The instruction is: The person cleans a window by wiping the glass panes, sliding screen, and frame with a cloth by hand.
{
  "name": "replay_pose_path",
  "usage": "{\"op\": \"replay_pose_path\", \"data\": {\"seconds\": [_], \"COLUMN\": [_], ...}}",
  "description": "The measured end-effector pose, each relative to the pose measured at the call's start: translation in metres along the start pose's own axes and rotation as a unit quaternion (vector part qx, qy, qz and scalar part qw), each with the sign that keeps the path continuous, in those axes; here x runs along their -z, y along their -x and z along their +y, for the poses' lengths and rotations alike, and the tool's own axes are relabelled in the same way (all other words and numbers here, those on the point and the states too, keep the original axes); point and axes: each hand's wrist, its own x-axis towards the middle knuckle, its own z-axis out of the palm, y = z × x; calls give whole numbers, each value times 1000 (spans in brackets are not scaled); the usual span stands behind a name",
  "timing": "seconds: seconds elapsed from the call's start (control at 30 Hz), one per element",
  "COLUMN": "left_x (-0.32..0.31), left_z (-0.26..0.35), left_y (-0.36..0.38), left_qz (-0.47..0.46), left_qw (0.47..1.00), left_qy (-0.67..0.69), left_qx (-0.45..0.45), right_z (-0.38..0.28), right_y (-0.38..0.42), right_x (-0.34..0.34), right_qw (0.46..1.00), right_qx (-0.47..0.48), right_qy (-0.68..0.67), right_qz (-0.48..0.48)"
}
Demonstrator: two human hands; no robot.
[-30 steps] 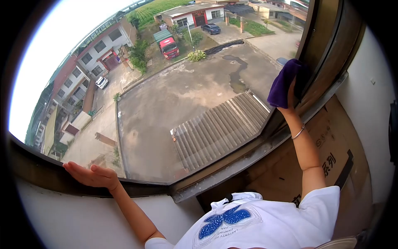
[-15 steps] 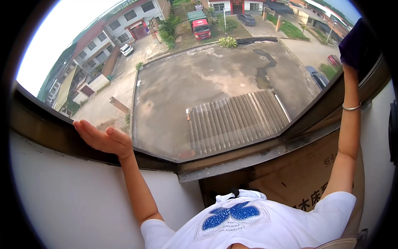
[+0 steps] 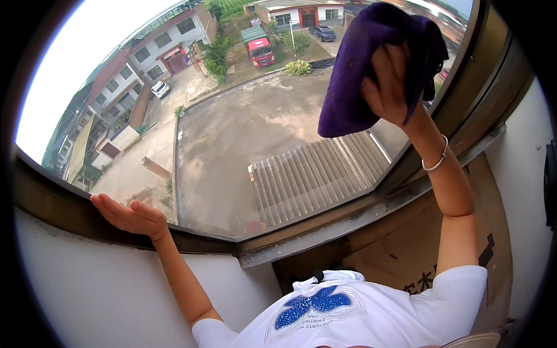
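Purple cloth [image 3: 348, 87], likely soft, light and best held bunched, is being gripped by its folds in the right hand [image 3: 387, 87], upper right; the empty left hand [image 3: 130, 217] is being held well apart, lower left.

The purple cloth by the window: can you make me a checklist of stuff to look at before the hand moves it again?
1. Purple cloth held in the right hand: ok.
2. Cloth lying flat: not ok, it is folded and bunched around the fingers.
3. Cloth pressed on the window glass: cannot tell, contact is hidden.
4. Left hand free of things: ok, it is open and holds nothing.
5. Left hand braced on the window frame: cannot tell, it is by the frame but touch is unclear.
6. Bracelet clear of the cloth: ok, there is a gap between them.
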Motion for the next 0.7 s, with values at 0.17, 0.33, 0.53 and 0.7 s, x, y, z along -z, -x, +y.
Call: {"op": "replay_pose_path", "data": {"seconds": [0.17, 0.33, 0.53, 0.7], "left_x": [3, 5, 8, 9], "left_z": [1, 0, 1, 3], "left_y": [0, 0, 1, 1], "left_qz": [1, -11, -17, -13], "left_qw": [1000, 1000, 999, 998], "left_qy": [2, 6, 8, 21], "left_qx": [0, 17, 33, 50], "right_z": [-41, 13, 74, 90], "right_y": [130, 103, -5, -68], "right_x": [-9, -3, 18, 26], "right_qw": [985, 995, 992, 989], "right_qx": [4, 13, -88, -87], "right_qy": [-134, -88, -43, -27], "right_qz": [-108, -35, 74, 119]}}
